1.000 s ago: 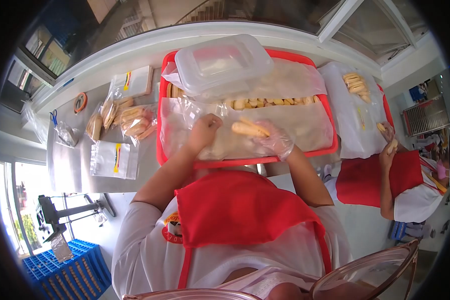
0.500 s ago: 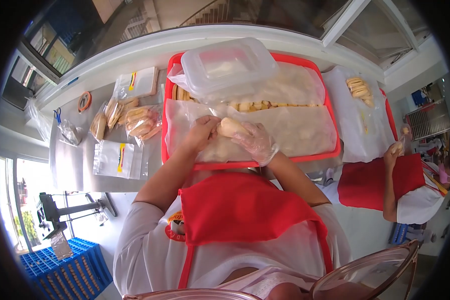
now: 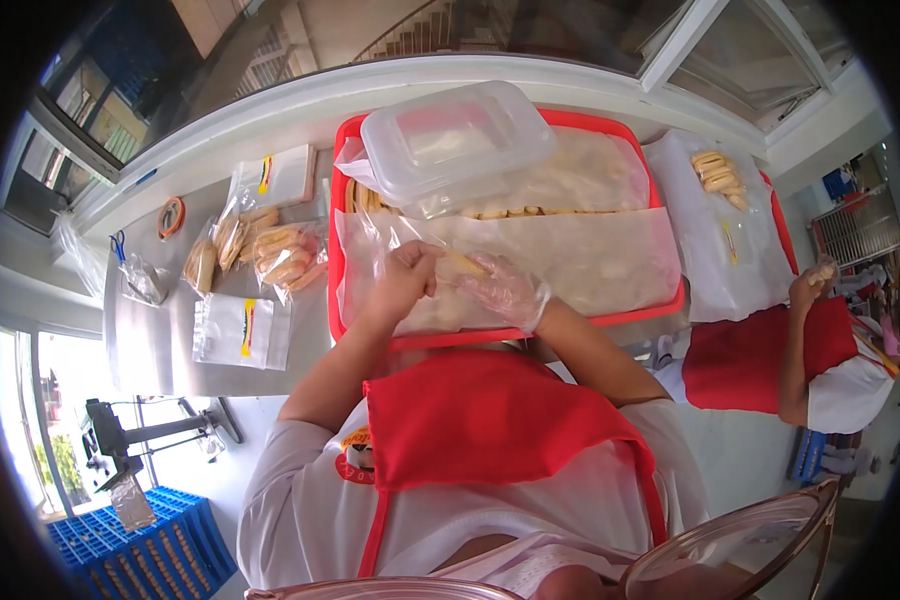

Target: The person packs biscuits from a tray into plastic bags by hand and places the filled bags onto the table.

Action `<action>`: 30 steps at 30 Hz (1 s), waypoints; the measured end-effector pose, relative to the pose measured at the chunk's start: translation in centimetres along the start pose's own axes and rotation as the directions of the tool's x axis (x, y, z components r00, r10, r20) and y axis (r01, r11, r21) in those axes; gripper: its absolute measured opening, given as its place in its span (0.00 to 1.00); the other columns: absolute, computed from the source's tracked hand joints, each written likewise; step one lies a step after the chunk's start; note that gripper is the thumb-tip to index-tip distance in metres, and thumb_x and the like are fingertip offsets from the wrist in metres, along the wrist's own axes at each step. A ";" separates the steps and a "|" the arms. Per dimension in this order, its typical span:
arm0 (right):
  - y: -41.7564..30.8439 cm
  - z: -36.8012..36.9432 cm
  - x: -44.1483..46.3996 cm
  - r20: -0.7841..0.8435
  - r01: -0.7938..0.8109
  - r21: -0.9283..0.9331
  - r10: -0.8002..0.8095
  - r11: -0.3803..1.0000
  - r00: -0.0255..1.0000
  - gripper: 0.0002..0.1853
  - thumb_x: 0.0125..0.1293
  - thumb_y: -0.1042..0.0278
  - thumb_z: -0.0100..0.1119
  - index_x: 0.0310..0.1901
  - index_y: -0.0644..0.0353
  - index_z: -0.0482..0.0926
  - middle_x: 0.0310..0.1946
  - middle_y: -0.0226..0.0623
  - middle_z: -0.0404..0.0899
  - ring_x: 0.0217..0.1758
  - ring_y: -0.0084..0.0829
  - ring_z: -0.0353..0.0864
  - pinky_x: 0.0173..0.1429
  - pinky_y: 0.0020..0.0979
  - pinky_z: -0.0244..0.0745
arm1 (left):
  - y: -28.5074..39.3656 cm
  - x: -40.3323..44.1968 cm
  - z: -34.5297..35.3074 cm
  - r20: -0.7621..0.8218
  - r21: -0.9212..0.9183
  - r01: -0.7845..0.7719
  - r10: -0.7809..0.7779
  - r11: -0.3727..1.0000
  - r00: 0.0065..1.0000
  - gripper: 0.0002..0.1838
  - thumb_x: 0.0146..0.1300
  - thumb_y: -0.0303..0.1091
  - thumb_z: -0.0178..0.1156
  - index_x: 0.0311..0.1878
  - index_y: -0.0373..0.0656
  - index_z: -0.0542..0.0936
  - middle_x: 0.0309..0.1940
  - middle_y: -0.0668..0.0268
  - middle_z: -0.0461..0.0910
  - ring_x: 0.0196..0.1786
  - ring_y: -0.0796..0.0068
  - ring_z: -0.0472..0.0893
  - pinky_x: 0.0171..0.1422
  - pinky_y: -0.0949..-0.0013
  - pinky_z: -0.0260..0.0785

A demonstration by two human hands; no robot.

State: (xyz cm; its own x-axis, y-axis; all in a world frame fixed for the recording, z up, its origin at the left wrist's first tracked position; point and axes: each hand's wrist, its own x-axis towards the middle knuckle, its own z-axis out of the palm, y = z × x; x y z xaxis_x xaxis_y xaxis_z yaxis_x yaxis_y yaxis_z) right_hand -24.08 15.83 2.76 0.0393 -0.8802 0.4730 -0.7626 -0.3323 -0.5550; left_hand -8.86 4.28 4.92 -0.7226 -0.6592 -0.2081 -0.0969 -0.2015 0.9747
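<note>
Red tray (image 3: 640, 316), centre of frame, paper (image 3: 590, 262) inside; over it, gloved right hand (image 3: 505, 291) closed around biscuits (image 3: 467, 264), left hand (image 3: 408, 278) curled just beside, its hold unclear; plastic tub (image 3: 457, 140) across the tray's upper left.

On the tray (image 3: 410, 342), at its far left, sits a container (image 3: 457, 140); left of the tray lie filled bags (image 3: 288, 252), then a tape roll (image 3: 178, 208) and scissors (image 3: 118, 246); right, biscuits (image 3: 717, 175) on a sheet (image 3: 690, 240); behind, windows (image 3: 740, 75)
</note>
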 end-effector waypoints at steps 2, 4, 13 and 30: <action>0.9 0.6 -0.4 0.038 0.197 -0.219 -0.194 0.956 0.980 0.18 0.55 0.65 0.53 0.49 0.47 0.71 0.48 0.39 0.68 0.38 0.42 0.73 0.41 0.34 0.71 | 0.0 -0.5 0.9 0.012 0.139 -0.118 0.118 0.983 0.993 0.08 0.58 0.31 0.53 0.32 0.35 0.75 0.16 0.70 0.70 0.15 0.86 0.67 0.18 0.80 0.57; -0.3 0.2 0.6 0.316 0.089 -0.311 0.015 0.946 0.949 0.19 0.53 0.68 0.51 0.49 0.45 0.71 0.49 0.37 0.68 0.37 0.42 0.74 0.40 0.36 0.71 | 1.0 -1.2 1.6 0.004 0.243 -0.144 0.147 0.959 0.989 0.08 0.57 0.32 0.54 0.33 0.35 0.75 0.16 0.67 0.73 0.16 0.83 0.69 0.21 0.78 0.61; -3.6 -1.9 2.0 0.351 0.223 -0.332 -0.099 0.916 0.931 0.21 0.50 0.70 0.50 0.49 0.45 0.71 0.43 0.36 0.70 0.39 0.39 0.72 0.39 0.36 0.71 | 1.9 -2.8 1.6 -0.021 0.468 -0.365 0.423 0.805 0.906 0.07 0.55 0.30 0.55 0.33 0.36 0.76 0.15 0.61 0.73 0.17 0.78 0.70 0.23 0.74 0.63; -2.7 0.7 1.9 0.007 -0.219 0.571 0.262 0.791 0.965 0.23 0.60 0.73 0.49 0.58 0.60 0.60 0.50 0.39 0.66 0.50 0.29 0.69 0.52 0.27 0.66 | 3.7 -4.5 4.5 0.294 0.452 -0.602 0.527 0.658 0.797 0.05 0.56 0.25 0.55 0.36 0.37 0.76 0.27 0.61 0.77 0.27 0.78 0.76 0.31 0.77 0.69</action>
State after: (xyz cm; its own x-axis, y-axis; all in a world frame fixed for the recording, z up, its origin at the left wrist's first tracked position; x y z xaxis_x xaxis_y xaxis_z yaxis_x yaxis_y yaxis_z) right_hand -21.50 14.78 4.67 -0.1570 -0.9390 0.3061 -0.2429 -0.2637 -0.9335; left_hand -9.03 9.81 9.82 -0.8283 -0.4187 0.3722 0.0623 0.5914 0.8039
